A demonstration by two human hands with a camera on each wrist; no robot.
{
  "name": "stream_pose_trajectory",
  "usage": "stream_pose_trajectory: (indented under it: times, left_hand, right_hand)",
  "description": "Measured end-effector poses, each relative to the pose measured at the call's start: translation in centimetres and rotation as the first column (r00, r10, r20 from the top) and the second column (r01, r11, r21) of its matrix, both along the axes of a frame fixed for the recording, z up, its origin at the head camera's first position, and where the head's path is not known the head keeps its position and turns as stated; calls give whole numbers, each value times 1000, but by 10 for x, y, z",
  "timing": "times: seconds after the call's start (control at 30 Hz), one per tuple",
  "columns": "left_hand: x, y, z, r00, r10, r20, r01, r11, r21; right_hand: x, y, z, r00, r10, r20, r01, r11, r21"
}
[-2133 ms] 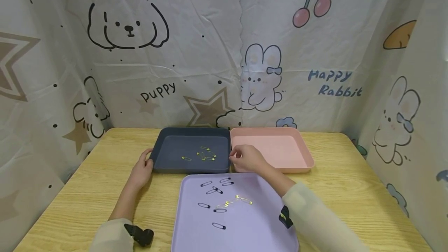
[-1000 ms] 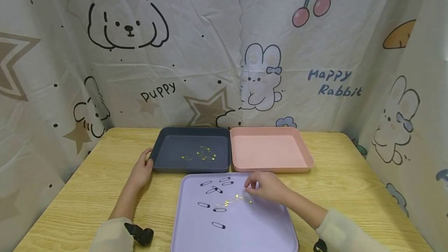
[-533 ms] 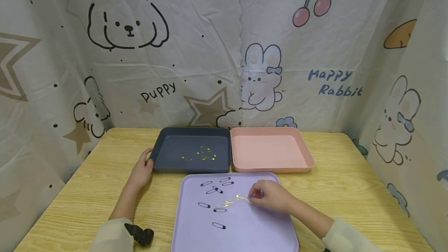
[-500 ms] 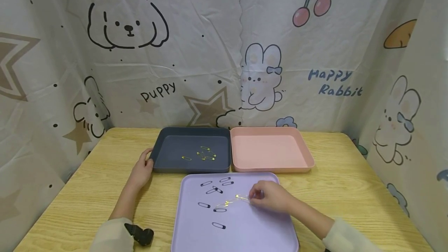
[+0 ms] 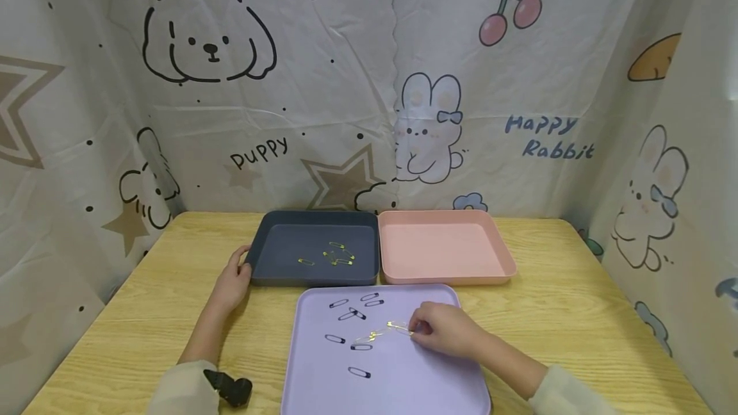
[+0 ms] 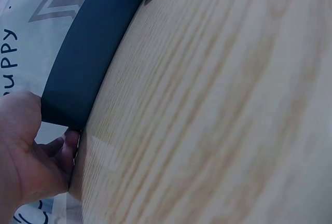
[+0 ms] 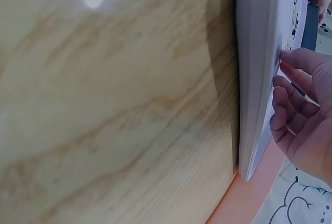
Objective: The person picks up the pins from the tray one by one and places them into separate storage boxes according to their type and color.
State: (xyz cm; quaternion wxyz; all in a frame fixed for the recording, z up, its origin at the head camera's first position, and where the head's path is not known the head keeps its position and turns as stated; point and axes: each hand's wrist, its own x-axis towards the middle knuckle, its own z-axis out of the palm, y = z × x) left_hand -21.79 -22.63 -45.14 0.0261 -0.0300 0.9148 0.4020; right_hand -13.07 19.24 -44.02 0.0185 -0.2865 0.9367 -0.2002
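thin gold safety pin (image 5: 398, 326), seemingly pinched

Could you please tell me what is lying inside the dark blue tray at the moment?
Inside the dark blue tray lie a few gold safety pins, clustered right of centre. The left hand grips its left corner. The near wall may hide a strip of floor.

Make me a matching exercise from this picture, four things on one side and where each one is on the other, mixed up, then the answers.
1. left hand
2. right hand
3. black pins
4. pink tray

A. lying on the purple tray
B. at the dark blue tray's left rim
C. right of the dark blue tray
D. at a gold pin

Pairs: 1-B, 2-D, 3-A, 4-C
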Motion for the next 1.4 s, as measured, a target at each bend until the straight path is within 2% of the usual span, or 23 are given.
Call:
stream_pose_trajectory:
  times: [0.23, 0.4, 0.73, 1.07, 1.4]
  left_hand:
    - [2, 0, 0, 1000, -3, -6, 3, 1000, -3]
    - [2, 0, -1, 1000, -5, -11, 5, 1000, 13]
    - [0, 0, -1, 1000, -3, -17, 3, 1000, 18]
    - [-2, -1, -2, 1000, 9, -22, -9, 1000, -9]
    - [-1, -1, -1, 1000, 0, -21, 0, 1000, -2]
  right_hand:
    - [1, -4, -2, 995, 28, -95, -22, 997, 69]
    - [2, -5, -2, 991, 36, -125, -25, 996, 87]
    - [2, -2, 5, 999, -1, -41, 1, 1000, -11]
    - [-10, 0, 20, 997, -35, 67, 44, 990, -131]
    - [-26, -7, 40, 994, -92, 56, 100, 982, -159]
